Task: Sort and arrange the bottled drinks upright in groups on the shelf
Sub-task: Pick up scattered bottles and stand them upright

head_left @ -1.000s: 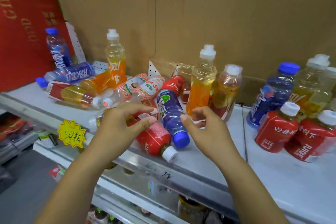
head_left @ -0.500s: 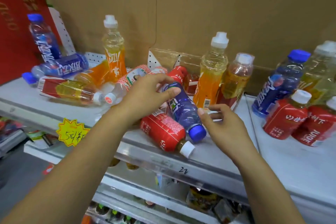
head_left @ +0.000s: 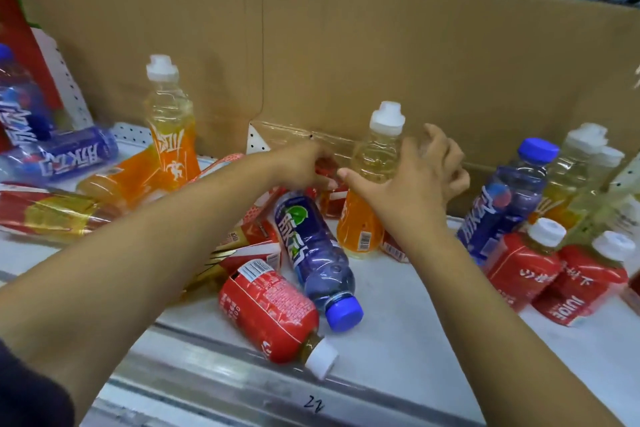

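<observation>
Bottles lie jumbled mid-shelf (head_left: 398, 295), a purple bottle (head_left: 311, 253) and a red juice bottle (head_left: 270, 312) on their sides near the front edge, so both hands reach past them toward the back. The left hand (head_left: 304, 163) curls its fingers round a small red bottle (head_left: 327, 165) lying by the cardboard (head_left: 346, 62), likely to pull it free. Just apart from it, the right hand (head_left: 412, 191) is spread and holds nothing beside the upright orange bottle (head_left: 358, 222), probably to steady it.

The left hand's (head_left: 304, 166) fingertips are lost against a red bottle (head_left: 330, 204) near the shelf's (head_left: 398, 305) back edge. The right hand (head_left: 415, 191) hides whatever stands behind it. At the shelf's left end, a blue bottle (head_left: 17, 114) is cropped.
</observation>
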`<state>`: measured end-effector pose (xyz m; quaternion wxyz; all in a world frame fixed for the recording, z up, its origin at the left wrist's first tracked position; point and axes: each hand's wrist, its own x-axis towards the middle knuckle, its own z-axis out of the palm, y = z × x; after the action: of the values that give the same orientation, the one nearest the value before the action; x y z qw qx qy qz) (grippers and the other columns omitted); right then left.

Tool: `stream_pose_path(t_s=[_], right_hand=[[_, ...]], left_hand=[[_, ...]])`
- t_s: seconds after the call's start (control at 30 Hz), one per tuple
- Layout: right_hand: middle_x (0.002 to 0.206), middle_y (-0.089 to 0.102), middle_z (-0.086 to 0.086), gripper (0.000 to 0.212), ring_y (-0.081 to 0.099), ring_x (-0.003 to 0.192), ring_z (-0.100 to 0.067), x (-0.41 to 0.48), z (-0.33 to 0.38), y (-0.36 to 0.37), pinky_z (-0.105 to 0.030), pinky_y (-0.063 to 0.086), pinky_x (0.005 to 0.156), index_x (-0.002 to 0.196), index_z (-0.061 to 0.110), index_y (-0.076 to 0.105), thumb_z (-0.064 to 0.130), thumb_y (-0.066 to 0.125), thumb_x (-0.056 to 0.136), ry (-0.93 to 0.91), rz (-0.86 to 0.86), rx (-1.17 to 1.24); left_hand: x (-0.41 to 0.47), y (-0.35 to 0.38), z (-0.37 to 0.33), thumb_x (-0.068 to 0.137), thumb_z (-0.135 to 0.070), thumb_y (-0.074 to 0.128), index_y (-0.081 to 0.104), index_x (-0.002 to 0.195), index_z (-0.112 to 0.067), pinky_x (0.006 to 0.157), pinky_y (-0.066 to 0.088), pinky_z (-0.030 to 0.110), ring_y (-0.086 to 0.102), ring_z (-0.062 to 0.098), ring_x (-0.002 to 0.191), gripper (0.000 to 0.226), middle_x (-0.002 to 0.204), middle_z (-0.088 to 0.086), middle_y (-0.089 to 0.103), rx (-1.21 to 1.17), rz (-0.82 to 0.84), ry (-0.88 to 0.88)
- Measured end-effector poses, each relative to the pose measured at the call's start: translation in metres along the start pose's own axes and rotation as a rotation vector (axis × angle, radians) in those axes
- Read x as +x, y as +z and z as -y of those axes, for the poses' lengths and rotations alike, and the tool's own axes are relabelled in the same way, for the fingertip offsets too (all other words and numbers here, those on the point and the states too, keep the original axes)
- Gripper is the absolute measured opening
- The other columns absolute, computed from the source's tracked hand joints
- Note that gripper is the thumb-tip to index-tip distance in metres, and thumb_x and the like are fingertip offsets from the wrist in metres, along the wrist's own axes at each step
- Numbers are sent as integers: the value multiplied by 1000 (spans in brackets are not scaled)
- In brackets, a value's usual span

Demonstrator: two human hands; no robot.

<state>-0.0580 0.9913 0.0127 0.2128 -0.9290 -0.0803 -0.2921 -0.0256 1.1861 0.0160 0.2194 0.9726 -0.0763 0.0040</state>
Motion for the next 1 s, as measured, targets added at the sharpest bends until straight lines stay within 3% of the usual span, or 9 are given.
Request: stream_pose_path(t_s=[0.2,0.43,0.53,0.6,0.67,0.77,0.9,1.0], right_hand=[[148,38,-2,88,21,143,-24,9,-12,-1,-48,22,114,140,18,45,66,73,72,59,3,69],[143,48,-3,83,33,138,-23,13,-23,-17,-47,35,114,137,21,50,63,77,71,137,45,75],[147,43,-2,88,30,142,-22,4,-19,-20,-47,33,117,143,23,42,58,80,72,133,39,103],[158,33,0,99,18,151,-21,-3,-15,-20,-46,22,123,151,25,34,59,81,71,117,31,116],[164,25,2,108,8,154,-17,-11,-13,-19,-41,13,124,156,26,27,61,81,70,129,10,121],[167,19,3,110,4,155,-14,-22,-11,-18,-34,8,123,157,24,25,61,81,70,149,-2,112],[168,14,3,107,2,154,-11,-34,-7,-18,-31,8,122,159,21,23,56,79,75,174,-6,111],[161,28,2,95,16,151,-16,-42,-1,-20,-28,16,119,154,20,34,51,80,78,176,-90,138]], left_hand=[[22,-5,6,92,-34,70,62,132,-19,104,49,38,62,15,115,44,128,-2,67,-9,177,68],[56,4,-3,89,-58,64,60,131,-18,105,44,46,60,21,113,59,125,0,65,87,367,127],[64,10,-7,90,-56,64,58,129,-19,92,46,39,59,22,107,54,120,0,63,107,413,136],[67,12,-7,88,-54,67,63,119,-18,83,47,36,62,19,96,48,108,0,66,111,391,149],[73,15,-3,85,-53,71,68,111,-15,77,49,35,62,18,90,46,99,1,67,79,363,136],[73,17,0,77,-54,79,66,105,-14,68,50,33,64,20,86,50,100,5,69,-10,321,76],[61,10,-7,78,-42,83,54,115,-7,57,50,32,64,23,80,58,107,9,65,-202,316,-58],[51,-2,-11,83,-28,81,50,124,-1,46,56,33,68,27,76,58,105,15,66,-431,370,-150]])
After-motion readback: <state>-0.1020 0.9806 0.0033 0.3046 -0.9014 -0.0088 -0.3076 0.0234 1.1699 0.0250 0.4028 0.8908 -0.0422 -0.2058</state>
